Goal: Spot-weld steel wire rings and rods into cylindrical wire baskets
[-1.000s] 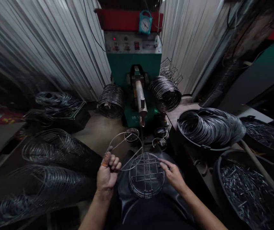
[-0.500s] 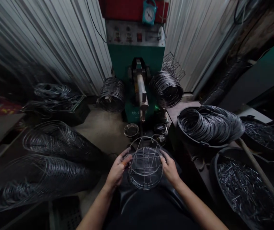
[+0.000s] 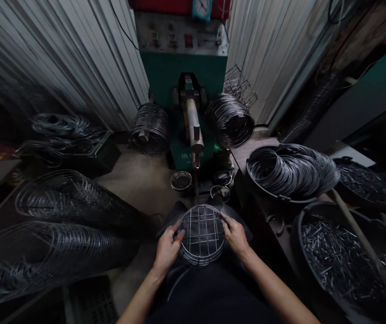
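Observation:
Between my hands, over my lap, is a round wire basket (image 3: 202,234) with a grid of crossed wires and stacked rings at its edge. My left hand (image 3: 168,247) grips its left rim, thumb on top. At the upper right of the rim, my right hand (image 3: 236,235) has its fingers closed on the wire. Just beyond the basket stands a green spot welding machine (image 3: 196,155) with a pale cylindrical arm and a pointed electrode tip. The undersides of the fingers on both hands are hidden.
Wire ring bundles (image 3: 150,128) hang left of the machine arm, others (image 3: 229,119) right. On the right are a tub of wire rings (image 3: 294,173) and a tub of short wire pieces (image 3: 341,261). Long ring stacks (image 3: 78,238) lie left. Small round dishes (image 3: 181,181) sit below the electrode.
The wire basket has tipped from a slant with a raised ring to a flatter pose, its grid now facing up. Both hands stay on it. The view has shifted slightly.

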The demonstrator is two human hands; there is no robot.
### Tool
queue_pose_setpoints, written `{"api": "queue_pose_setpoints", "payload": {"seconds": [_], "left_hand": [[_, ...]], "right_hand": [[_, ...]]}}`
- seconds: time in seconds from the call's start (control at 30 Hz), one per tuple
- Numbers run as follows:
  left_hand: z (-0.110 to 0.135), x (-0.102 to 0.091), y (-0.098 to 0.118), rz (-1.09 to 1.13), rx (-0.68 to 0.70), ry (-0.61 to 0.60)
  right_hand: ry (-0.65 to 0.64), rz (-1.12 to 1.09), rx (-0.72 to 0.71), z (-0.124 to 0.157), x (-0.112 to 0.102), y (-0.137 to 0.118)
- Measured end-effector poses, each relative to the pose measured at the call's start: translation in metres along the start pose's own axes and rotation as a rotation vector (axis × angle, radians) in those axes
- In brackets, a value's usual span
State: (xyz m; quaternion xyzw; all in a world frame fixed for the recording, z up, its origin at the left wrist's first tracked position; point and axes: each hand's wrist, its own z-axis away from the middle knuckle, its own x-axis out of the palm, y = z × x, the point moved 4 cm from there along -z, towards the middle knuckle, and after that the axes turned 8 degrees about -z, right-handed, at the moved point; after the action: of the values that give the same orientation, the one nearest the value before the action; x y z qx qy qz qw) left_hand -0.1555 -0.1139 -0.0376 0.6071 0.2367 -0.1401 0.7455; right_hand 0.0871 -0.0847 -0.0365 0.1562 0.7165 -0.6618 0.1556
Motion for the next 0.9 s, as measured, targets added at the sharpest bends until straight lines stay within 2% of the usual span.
{"api": "queue_pose_setpoints", "payload": {"seconds": [0.3,0.43,0.63,0.77,0.9], "left_hand": [[0.009,0.002,0.003,-0.101,0.039,0.008],[0.012,0.001,0.003,-0.132,0.035,-0.044],[0.019,-0.001,0.000,-0.407,0.135,-0.201],[0.022,0.001,0.001,-0.475,0.164,-0.190],[0.023,0.002,0.005,-0.451,0.165,-0.177]], "right_hand": [[-0.017,-0.267,0.119,0.000,-0.002,0.009],[0.004,-0.285,0.119,0.000,-0.002,0.010],[-0.002,-0.272,0.094,0.002,-0.001,0.014],[-0.004,-0.253,0.075,0.003,-0.001,0.015],[-0.005,-0.237,0.058,0.003,-0.001,0.014]]}}
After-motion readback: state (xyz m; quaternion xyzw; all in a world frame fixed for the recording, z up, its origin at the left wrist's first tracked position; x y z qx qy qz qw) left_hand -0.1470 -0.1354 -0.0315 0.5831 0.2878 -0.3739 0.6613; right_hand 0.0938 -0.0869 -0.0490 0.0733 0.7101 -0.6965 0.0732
